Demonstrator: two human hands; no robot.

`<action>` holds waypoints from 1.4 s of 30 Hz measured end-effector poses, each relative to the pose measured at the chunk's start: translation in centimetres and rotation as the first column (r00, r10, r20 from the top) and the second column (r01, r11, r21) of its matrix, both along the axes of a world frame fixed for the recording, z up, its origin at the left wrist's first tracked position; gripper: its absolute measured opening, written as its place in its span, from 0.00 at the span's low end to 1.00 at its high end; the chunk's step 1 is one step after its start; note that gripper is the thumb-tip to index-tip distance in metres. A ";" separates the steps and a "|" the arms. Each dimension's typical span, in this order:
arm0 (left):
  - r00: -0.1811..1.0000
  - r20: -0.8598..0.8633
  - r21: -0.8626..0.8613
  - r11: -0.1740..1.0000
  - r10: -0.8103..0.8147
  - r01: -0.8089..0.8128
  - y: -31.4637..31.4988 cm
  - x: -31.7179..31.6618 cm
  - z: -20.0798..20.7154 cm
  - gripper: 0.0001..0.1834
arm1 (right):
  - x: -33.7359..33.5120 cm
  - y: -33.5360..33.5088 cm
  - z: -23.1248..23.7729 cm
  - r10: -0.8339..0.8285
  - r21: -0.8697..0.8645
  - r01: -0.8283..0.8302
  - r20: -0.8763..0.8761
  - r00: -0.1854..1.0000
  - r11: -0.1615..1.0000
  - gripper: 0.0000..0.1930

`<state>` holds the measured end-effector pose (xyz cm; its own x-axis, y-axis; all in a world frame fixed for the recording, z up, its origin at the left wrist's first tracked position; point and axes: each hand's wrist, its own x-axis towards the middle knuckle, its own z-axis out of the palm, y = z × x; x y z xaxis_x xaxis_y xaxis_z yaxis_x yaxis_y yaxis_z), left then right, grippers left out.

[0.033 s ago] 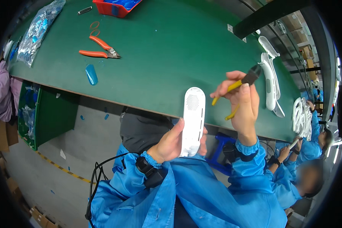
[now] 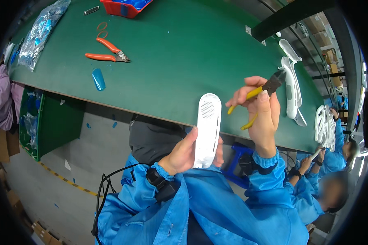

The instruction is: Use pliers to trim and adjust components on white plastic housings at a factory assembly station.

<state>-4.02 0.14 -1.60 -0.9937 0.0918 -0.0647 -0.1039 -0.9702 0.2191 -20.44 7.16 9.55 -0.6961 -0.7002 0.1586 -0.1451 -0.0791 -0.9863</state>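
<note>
My left hand (image 2: 183,154) grips a long white plastic housing (image 2: 207,126) from its sides, thumb on the near edge and fingers showing at its right. The housing is upright in view, rounded at the top, with a patch of small holes and slots along its right edge. To the right, my right hand (image 2: 262,114) is raised over the table edge, holding yellow-handled cutting pliers (image 2: 270,84). Their dark jaws point up and right, apart from the housing, and their handles are spread. It cannot be seen whether the jaws meet.
On the green table (image 2: 171,61) lie orange-handled cutters (image 2: 106,55), a blue film piece (image 2: 98,79) and a clear bag (image 2: 43,34). A red bin (image 2: 124,9) stands at the back. White parts (image 2: 291,87) lie right, below a dark post (image 2: 290,18). Co-workers (image 2: 315,192) sit at the right.
The pliers' jaws have shifted very slightly to the right. My left hand and the white housing stay nearly still.
</note>
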 end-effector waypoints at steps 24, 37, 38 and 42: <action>0.994 -0.091 -0.097 0.992 0.067 -0.076 0.1 0.0 -0.6 0.39 | 4.2 -2.8 -2.7 0.064 -0.050 -0.065 -0.017 0.998 0.997 0.15; 0.992 -0.091 -0.045 0.995 0.087 -0.091 0.1 0.3 -0.4 0.35 | 5.0 -2.9 -3.4 0.000 -0.084 0.001 0.014 1.000 0.996 0.15; 0.992 -0.097 -0.051 0.995 0.085 -0.090 0.1 0.3 -0.4 0.35 | 5.1 -2.9 -3.3 -0.001 -0.082 0.002 0.014 1.000 0.997 0.15; 0.991 -0.097 -0.036 0.995 0.094 -0.098 0.0 0.1 -0.2 0.35 | 5.4 -3.2 -3.3 0.011 -0.045 -0.014 -0.064 0.998 0.999 0.14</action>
<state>-3.88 0.16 -1.79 -0.9996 -0.0048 0.0290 0.0123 -0.9647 0.2632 -15.02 3.93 6.25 -0.6749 -0.6996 0.2347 -0.2067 -0.1261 -0.9702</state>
